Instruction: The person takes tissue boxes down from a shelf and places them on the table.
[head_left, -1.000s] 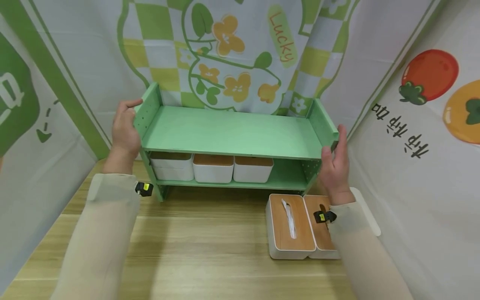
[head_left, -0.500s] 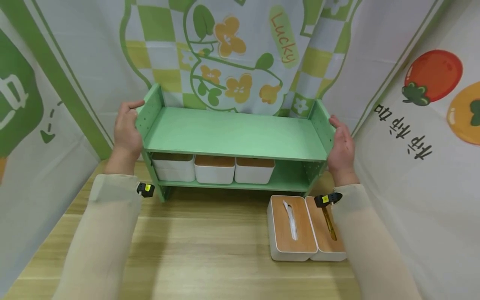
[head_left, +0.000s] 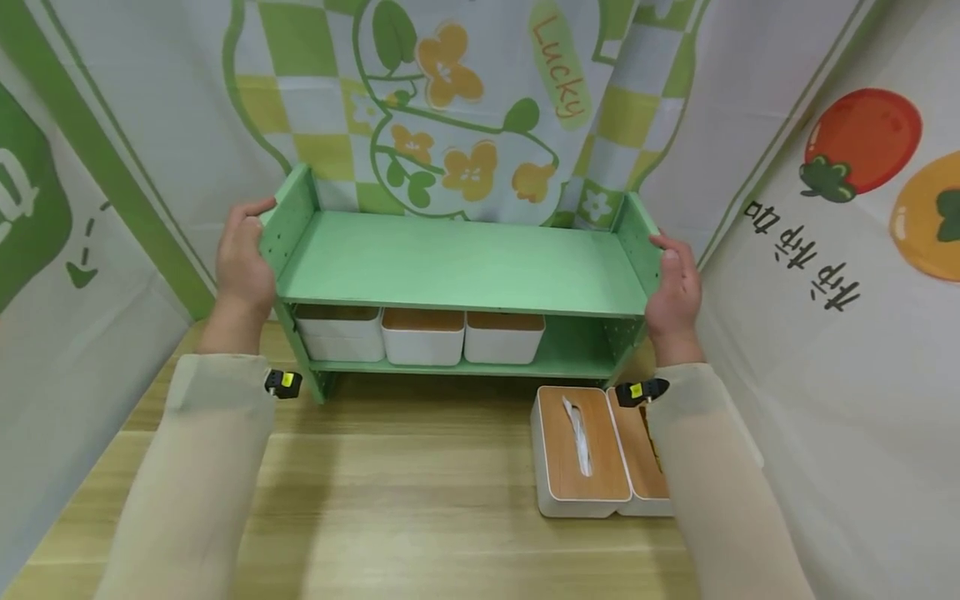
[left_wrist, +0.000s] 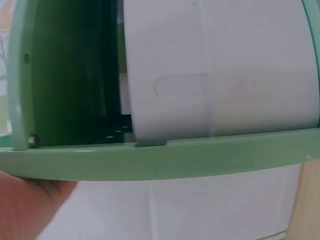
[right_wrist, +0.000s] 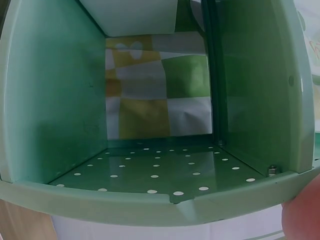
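A green two-tier desktop shelf stands against the curtain on a wooden table in the head view. My left hand holds its left side panel from outside, with fingertips at the upper edge. On the opposite end, my right hand grips the right side panel. White boxes, including a wooden-lidded one, fill the left and middle of the lower tier; its right part shows bare perforated panel in the right wrist view. Several fingers are hidden behind the panels.
A white tissue box with a wooden lid stands in front of the shelf's right end. A second lidded box beside it is partly covered by my right sleeve. Patterned fabric hangs close on the sides and back.
My right hand has moved up and back along the right panel, its spread fingers closing over the upper edge. My left hand keeps its place. The shelf shows no clear movement.
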